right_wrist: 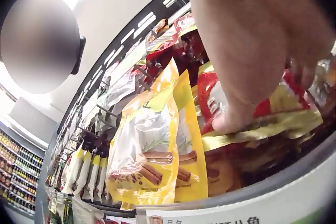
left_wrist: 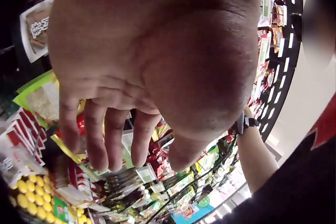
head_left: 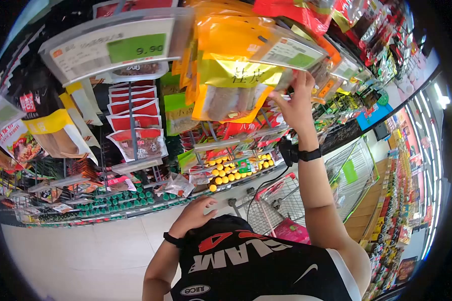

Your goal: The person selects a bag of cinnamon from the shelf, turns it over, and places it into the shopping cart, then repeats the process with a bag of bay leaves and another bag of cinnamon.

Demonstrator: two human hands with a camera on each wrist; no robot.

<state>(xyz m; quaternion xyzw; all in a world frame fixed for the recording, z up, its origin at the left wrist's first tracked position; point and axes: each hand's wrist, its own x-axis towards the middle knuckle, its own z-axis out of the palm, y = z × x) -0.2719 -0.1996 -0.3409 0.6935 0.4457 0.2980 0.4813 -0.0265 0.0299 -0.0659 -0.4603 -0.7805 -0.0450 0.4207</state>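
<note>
My right hand is raised to the hanging packets, beside a yellow and orange bag under a price tag. In the right wrist view, this hand grips a red and gold packet, the thumb on its front; the other fingertips are partly hidden. Yellow bags picturing brown sticks hang beside it. Lower down, my left hand is held in front of the body, its fingers loosely bent and holding nothing. The left wrist view shows its palm, with the fingers hanging apart.
A large price tag juts out at the upper left. Red packets hang below it, with yellow-capped items and green-capped bottles lower down. A shopping cart holding a pink bag stands beside the person.
</note>
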